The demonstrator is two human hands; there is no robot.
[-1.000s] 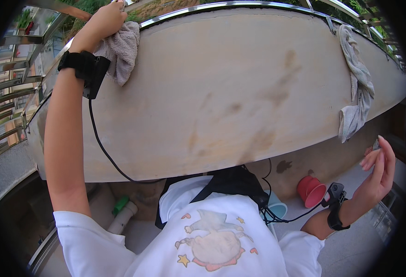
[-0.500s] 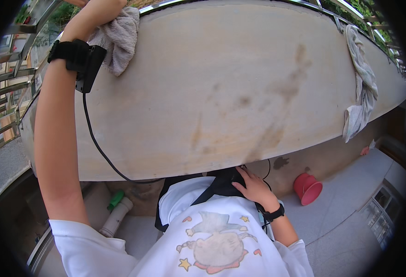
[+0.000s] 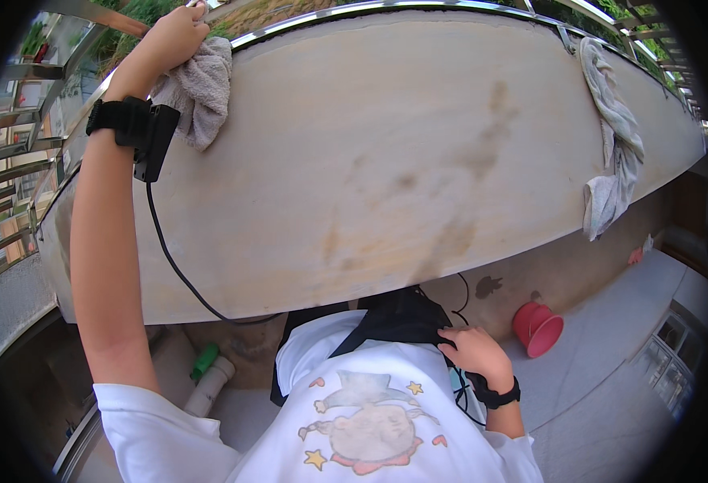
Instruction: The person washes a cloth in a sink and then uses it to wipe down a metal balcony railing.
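Note:
At the upper left, my left hand (image 3: 175,39) is closed on a grey terry cloth (image 3: 201,92) at the metal railing. The cloth's lower part hangs over the pale ledge (image 3: 306,145). My left forearm stretches far forward, with a black strapped device (image 3: 154,137) and a cable at its wrist. Down by my waist, my right hand (image 3: 479,354) rests its fingertips at the edge of a black bag (image 3: 398,318), fingers stretched and apart from the thumb. A black band (image 3: 495,394) circles that wrist.
A long twisted cloth (image 3: 612,121) drapes across the ledge at the right. Below it, a red bucket (image 3: 538,330) stands on the floor. A white pipe (image 3: 211,386) and a green object (image 3: 205,362) are at lower left. Metal railing (image 3: 28,145) bounds the far and left sides.
My left hand and the grey cloth show slightly lower in the view. My right hand has slid right and down, from the top of the black bag to its edge.

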